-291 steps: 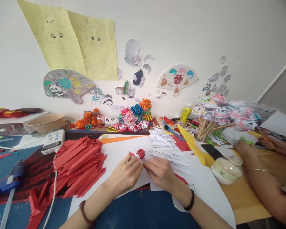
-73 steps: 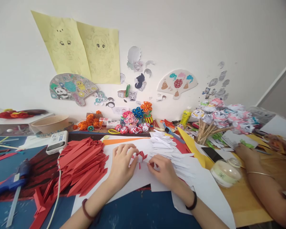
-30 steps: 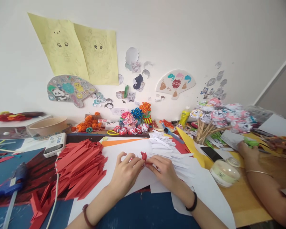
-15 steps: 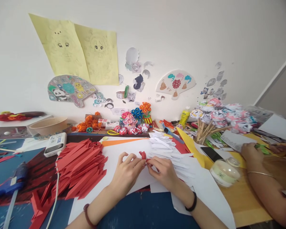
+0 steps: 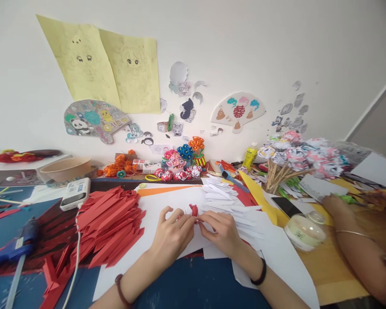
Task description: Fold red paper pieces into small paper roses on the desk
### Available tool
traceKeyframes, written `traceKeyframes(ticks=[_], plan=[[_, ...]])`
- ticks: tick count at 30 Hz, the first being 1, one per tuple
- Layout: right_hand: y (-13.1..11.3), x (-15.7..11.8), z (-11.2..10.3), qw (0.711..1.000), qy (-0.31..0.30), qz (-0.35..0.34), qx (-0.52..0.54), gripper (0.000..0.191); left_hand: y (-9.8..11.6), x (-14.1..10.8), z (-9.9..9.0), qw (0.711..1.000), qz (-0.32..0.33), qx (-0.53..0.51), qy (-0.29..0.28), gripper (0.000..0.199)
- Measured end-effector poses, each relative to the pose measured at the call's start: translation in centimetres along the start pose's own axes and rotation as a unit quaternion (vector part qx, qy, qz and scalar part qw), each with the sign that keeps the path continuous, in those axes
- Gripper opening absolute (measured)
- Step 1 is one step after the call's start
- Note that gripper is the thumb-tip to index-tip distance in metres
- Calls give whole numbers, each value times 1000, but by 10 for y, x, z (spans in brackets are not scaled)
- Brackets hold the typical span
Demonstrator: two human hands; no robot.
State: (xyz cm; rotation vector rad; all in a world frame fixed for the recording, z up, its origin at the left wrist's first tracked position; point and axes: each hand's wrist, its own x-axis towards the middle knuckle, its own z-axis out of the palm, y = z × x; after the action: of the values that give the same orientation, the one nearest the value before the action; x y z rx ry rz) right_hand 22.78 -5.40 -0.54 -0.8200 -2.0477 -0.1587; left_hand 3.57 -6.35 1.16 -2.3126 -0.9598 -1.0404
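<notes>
A small red and white folded paper flower (image 5: 193, 209) is pinched between my two hands over the white paper sheet (image 5: 167, 199). My left hand (image 5: 173, 231) closes its thumb and fingers on the flower from the left. From the right, my right hand (image 5: 221, 229) pinches at its lower edge, fingertips close to the left ones. What exactly lies between the fingertips is partly hidden. Left of my hands lies a heap of red folded paper strips (image 5: 112, 225). A pile of white paper strips (image 5: 220, 193) lies beyond my right hand.
A glue gun (image 5: 22, 244) and a power bank (image 5: 75, 194) with a white cable lie left. To the right stand a clear bottle (image 5: 305, 231), a phone (image 5: 286, 207) and paper flowers on sticks (image 5: 273, 176). Another person's arm (image 5: 350, 240) rests at far right. Finished paper balls (image 5: 180, 175) line the back.
My hands stay in nearly the same spot, still pinching the flower. The flower has turned slightly, and more white shows at its left side. The other person's arm has shifted a little.
</notes>
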Motion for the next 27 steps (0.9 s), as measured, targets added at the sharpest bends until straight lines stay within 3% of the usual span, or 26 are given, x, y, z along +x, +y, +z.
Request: traceKeyframes(ticks=[6, 14, 27], plan=[[4, -4, 3, 1000, 2, -28, 1, 18, 4, 3, -5, 999, 27, 25, 17, 13], [3, -3, 0, 999, -16, -41, -2, 21, 7, -2, -4, 999, 38, 35, -5, 14], [10, -3, 1, 996, -26, -76, 49, 22, 2, 0, -9, 992, 54, -26, -113, 19]])
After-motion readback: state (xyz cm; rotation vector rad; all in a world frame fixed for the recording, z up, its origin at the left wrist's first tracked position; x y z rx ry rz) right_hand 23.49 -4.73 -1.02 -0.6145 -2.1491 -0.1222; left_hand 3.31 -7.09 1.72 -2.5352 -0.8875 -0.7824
